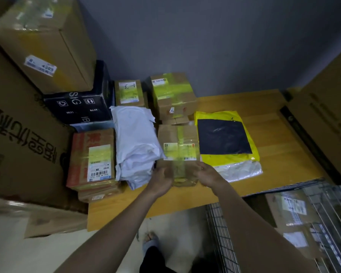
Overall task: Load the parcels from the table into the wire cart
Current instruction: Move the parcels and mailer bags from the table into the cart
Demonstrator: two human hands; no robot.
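Your hands: your left hand (161, 179) and your right hand (206, 174) are apart, one on each side of the taped brown box (178, 152) at the front of the desk (274, 138). The fingers curl on its near corners, so you hold it between both hands. The frame is a little blurred here, and I cannot tell if the box is already lifted or rests on the desk.

Where the parcels are: most are on the desk. Left of your box lies the white plastic bag (135, 142), touching it. Further left is the red-printed box (93, 156), on top of another flat carton. Right of your box lies the yellow mailer (226, 140) with a dark square on it. Behind, near the wall, stand the small box marked by hand (129, 93) and the bigger taped box (172, 95).

The wire cart (222, 237): it stands at your lower right, just beside the desk edge. Inside you can see labelled brown cartons (292, 211) behind the wires — so some loading seems to be done.

How far along: I judge the task is in an early or middle part. A few parcels are in the cart, about six or more wait on the desk.

What is left: carry this box to the right into the cart, then the others one by one — the soft bags may be easier on top.
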